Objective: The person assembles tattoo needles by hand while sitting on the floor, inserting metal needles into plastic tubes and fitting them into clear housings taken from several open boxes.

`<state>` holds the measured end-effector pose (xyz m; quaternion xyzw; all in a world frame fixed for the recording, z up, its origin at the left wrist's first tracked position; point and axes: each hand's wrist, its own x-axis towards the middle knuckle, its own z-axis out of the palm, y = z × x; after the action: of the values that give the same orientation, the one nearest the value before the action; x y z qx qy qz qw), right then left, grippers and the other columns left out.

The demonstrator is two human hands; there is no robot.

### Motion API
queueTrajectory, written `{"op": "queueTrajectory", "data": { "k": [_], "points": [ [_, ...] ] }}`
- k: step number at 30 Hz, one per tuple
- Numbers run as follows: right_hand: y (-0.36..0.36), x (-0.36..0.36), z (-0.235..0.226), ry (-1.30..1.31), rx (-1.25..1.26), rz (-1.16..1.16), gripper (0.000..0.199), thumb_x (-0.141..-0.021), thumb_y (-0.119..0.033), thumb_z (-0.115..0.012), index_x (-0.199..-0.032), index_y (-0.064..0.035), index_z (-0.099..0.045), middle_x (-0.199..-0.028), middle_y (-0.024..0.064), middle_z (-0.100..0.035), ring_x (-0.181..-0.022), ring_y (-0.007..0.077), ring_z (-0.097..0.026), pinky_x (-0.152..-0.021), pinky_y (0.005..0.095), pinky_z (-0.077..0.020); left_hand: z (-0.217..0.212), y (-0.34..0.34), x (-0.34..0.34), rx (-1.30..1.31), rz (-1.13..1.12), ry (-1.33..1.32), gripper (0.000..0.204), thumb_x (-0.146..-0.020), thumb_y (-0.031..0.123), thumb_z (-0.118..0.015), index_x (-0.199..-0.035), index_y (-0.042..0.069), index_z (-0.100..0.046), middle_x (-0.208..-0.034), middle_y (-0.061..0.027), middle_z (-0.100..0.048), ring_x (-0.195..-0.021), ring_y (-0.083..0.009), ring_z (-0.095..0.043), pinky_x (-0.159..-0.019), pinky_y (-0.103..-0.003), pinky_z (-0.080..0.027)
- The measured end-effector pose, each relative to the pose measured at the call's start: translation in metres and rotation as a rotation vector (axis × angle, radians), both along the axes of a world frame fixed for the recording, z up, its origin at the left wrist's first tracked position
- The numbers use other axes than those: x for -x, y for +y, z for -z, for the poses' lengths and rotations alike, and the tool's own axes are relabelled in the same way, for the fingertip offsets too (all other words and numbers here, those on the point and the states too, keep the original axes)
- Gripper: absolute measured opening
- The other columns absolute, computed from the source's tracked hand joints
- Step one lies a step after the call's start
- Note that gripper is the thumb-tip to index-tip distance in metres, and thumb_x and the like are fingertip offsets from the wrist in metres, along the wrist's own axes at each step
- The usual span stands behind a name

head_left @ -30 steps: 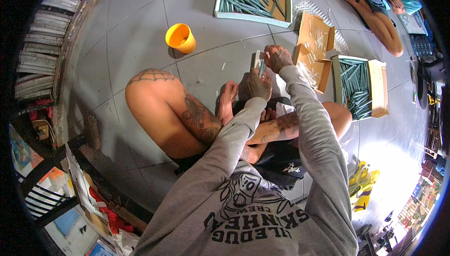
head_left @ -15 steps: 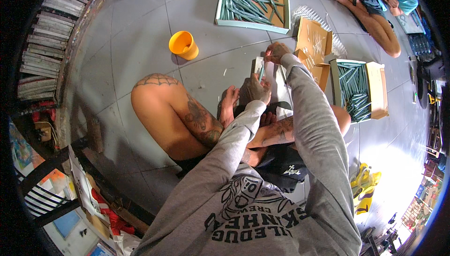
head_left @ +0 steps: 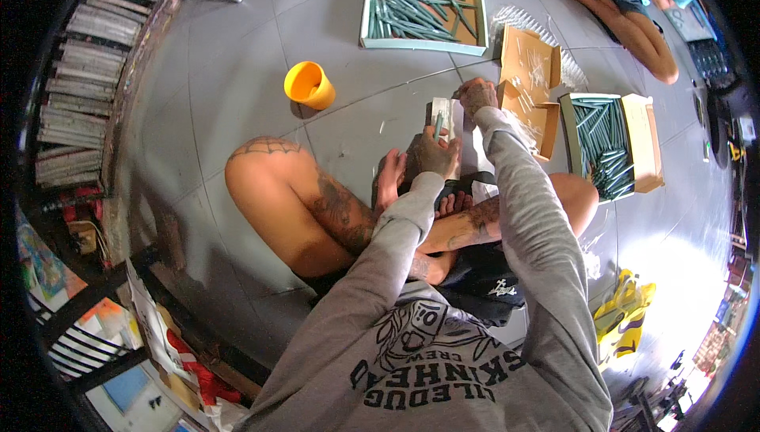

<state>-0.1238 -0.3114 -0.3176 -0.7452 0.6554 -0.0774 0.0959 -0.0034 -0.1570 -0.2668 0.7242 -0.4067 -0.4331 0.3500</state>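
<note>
Hands met over the floor (head_left: 237,76) beyond the crossed legs: the left hand (head_left: 438,155) pinched a thin teal stick (head_left: 438,124) upright, and the right hand (head_left: 477,97) had its fingers closed on a clear sleeve (head_left: 446,115). Stick looked light, stiff and smooth, best held near its lower end. Sleeve seemed flimsy and slippery, best held by its edge.

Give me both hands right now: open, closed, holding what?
Left hand: closed on a thin green stick, held upright against a clear plastic sleeve.
Right hand: closed, gripping the sleeve's top edge.
</note>
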Motion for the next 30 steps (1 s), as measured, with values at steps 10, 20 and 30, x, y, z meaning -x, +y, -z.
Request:
{"op": "queueTrajectory", "data": {
  "k": [10,20,30],
  "points": [
    [0.07,-0.007,-0.085,-0.747,-0.193,0.063,0.042,-0.085,-0.044,-0.072,-0.094,-0.003,-0.077,-0.081,0.0128,-0.074,-0.074,0.0237,-0.072,-0.072,0.0371,-0.056,-0.002,0.002,-0.018,0.117,-0.032,0.537,0.029,-0.103,0.029,-0.05,-0.11,0.007,-0.066,-0.079,0.0034,-0.058,-0.054,-0.007,-0.048,-0.047,-0.023,-0.036],
    [0.118,0.03,-0.069,-1.358,-0.296,0.242,0.039,-0.089,-0.034,-0.072,-0.109,-0.0008,-0.072,-0.091,0.0107,-0.072,-0.075,0.0178,-0.068,-0.069,0.0309,-0.0544,-0.009,-0.001,-0.014,0.242,0.121,0.014,0.041,-0.09,0.025,-0.066,-0.125,0.005,-0.062,-0.092,-0.006,-0.07,-0.08,-0.0193,-0.066,-0.074,-0.032,-0.052],
    [0.091,0.027,-0.029,-1.396,-0.021,0.367,0.03,-0.094,-0.026,-0.07,-0.11,-0.0012,-0.07,-0.082,0.0027,-0.067,-0.065,0.0085,-0.06,-0.06,0.0245,-0.0508,0.034,-0.062,-0.045,0.212,0.292,-0.352,0.058,-0.087,0.038,-0.067,-0.138,0.016,-0.052,-0.133,-0.0121,-0.056,-0.118,-0.0305,-0.056,-0.096,-0.041,-0.046]
  ]
}}
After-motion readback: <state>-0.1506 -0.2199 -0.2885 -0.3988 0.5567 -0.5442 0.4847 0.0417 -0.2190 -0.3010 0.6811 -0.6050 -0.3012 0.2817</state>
